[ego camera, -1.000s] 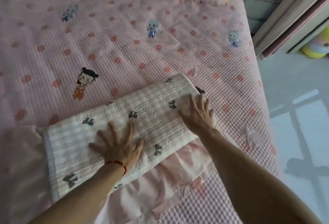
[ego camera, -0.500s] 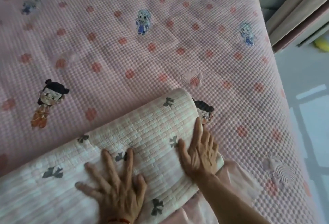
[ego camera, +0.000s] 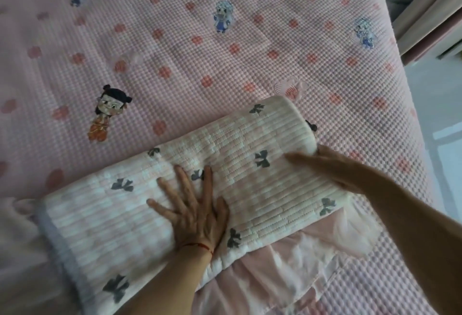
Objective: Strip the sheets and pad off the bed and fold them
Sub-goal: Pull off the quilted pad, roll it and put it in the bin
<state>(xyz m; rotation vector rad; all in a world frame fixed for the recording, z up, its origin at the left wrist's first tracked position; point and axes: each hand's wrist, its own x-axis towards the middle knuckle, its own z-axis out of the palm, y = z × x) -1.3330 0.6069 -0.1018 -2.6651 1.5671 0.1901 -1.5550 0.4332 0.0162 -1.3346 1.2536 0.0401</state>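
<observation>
At the far left of my feed I see a folded pad, cream and pale pink check with dark bow prints, lying across the near part of the bed. Its left end has a grey-white bound edge, and beside that sits a bunched bit of pale fabric that I cannot identify. Beyond the pad a pink waffle-textured sheet covers the bed, printed with red dots and cartoon figures, one dark-haired figure just past the pad's far edge.

Toward the middle, my left hand lies flat on top of the pad, fingers spread and straight, palm pressing down; a thin red string circles the wrist. Under the pad's near edge a smooth pink ruffled sheet sticks out toward me.

Further right, my right hand rests on the pad's right end, fingers extended and together, blurred, gripping nothing that I can make out. The pad's right end is rounded where it is folded over. At the far right edge, pale floor shows beside the bed.
</observation>
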